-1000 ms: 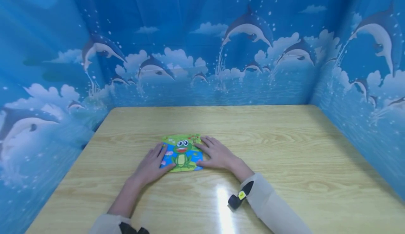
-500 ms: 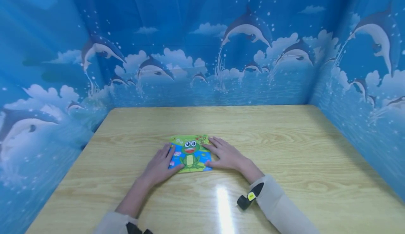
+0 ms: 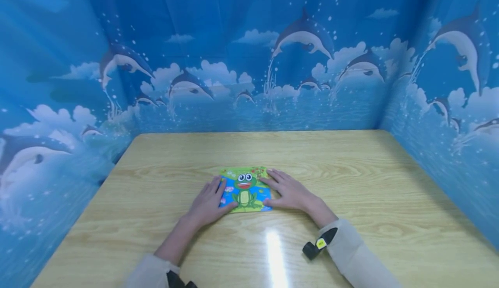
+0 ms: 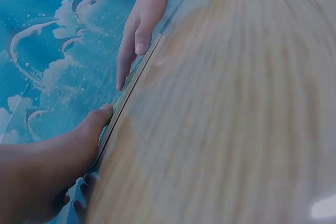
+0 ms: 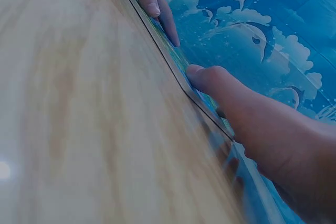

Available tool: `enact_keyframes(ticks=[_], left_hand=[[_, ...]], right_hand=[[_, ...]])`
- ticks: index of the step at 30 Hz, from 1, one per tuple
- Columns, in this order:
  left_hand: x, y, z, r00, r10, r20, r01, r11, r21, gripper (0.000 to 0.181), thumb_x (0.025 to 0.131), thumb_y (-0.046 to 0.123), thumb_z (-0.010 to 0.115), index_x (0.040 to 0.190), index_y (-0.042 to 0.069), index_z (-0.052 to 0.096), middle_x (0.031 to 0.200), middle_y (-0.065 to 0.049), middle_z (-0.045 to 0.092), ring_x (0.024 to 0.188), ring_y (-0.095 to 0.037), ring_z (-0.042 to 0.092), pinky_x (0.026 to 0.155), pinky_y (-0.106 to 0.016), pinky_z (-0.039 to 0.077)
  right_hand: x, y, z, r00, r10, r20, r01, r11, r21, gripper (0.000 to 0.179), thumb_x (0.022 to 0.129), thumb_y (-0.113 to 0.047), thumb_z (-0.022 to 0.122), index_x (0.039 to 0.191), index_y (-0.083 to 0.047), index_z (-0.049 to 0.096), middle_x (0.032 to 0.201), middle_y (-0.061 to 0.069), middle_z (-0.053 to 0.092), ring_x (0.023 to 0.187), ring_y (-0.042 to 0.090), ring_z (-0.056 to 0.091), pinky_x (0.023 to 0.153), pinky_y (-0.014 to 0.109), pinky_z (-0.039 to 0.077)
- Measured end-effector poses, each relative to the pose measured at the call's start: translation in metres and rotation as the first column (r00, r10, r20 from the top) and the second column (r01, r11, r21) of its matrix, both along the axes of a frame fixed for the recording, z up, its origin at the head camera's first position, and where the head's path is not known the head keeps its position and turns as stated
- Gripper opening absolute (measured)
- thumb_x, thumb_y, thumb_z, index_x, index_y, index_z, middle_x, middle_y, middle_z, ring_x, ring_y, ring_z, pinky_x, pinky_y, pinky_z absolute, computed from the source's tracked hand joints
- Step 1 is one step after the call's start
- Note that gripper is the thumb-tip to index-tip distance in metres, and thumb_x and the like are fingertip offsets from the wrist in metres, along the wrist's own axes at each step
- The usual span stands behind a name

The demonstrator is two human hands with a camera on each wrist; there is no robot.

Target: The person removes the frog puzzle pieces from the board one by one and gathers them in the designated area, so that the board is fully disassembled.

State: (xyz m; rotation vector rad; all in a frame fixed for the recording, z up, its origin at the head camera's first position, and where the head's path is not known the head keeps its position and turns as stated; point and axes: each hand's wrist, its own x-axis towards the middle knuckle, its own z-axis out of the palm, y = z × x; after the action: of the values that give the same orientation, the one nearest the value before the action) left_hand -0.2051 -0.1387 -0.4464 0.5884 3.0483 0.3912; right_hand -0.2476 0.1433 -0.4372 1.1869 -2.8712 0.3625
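A thin, flat board with a cartoon frog picture (image 3: pixel 244 197) lies on the wooden table, its frog upright as seen in the head view. My left hand (image 3: pixel 208 203) rests on its left side, fingers extended and thumb over the near left corner. On the opposite side, my right hand (image 3: pixel 290 192) lies with spread fingers touching the right edge and thumb near the front right corner. From the left wrist, the board shows as a narrow strip (image 4: pixel 122 100) low on the table, the left thumb on top. In the right wrist view the right thumb (image 5: pixel 202 76) rests on its top surface.
The pale wood-grain table (image 3: pixel 351 184) extends around the board, with a bright light reflection (image 3: pixel 276 253) near the front. Blue curtains (image 3: pixel 218 63) printed with dolphins and clouds enclose the back and both sides. A black wrist device (image 3: pixel 320 243) is strapped at the right sleeve.
Both hands and the frog board between them have slid to the right across the table. Their hold on its two sides looks the same.
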Motion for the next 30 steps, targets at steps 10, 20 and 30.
enact_keyframes(ticks=[10,20,30], left_hand=[[0.0,0.016,0.001,1.0,-0.005,-0.003,0.005,1.0,-0.014,0.086,0.088,0.065,0.036,0.144,0.0,0.023,0.149,-0.02,0.013,0.137,-0.03,0.007,0.109,-0.042,0.009],[0.001,0.027,-0.001,0.999,-0.023,-0.022,0.023,1.0,-0.012,0.087,0.088,0.065,0.036,0.143,0.0,0.023,0.149,-0.021,0.013,0.136,-0.031,0.008,0.109,-0.043,0.009],[0.002,0.041,0.002,0.998,-0.045,-0.038,0.044,0.999,-0.017,0.087,0.088,0.065,0.036,0.143,-0.002,0.024,0.148,-0.022,0.013,0.136,-0.032,0.009,0.109,-0.043,0.009]], right_hand=[[0.003,0.015,0.002,1.0,-0.008,0.008,0.008,1.0,-0.002,0.075,0.085,-0.063,0.045,0.144,-0.017,0.033,0.148,0.016,0.021,0.134,0.033,0.017,0.107,0.047,0.017],[0.004,0.027,0.001,0.999,-0.038,0.038,0.038,0.999,-0.009,0.075,0.085,-0.063,0.046,0.144,-0.02,0.032,0.148,0.015,0.021,0.134,0.033,0.017,0.105,0.05,0.019],[0.007,0.039,0.003,0.997,-0.059,0.047,0.06,0.998,-0.014,0.076,0.083,-0.065,0.046,0.144,-0.021,0.034,0.149,0.013,0.022,0.134,0.033,0.017,0.104,0.052,0.019]])
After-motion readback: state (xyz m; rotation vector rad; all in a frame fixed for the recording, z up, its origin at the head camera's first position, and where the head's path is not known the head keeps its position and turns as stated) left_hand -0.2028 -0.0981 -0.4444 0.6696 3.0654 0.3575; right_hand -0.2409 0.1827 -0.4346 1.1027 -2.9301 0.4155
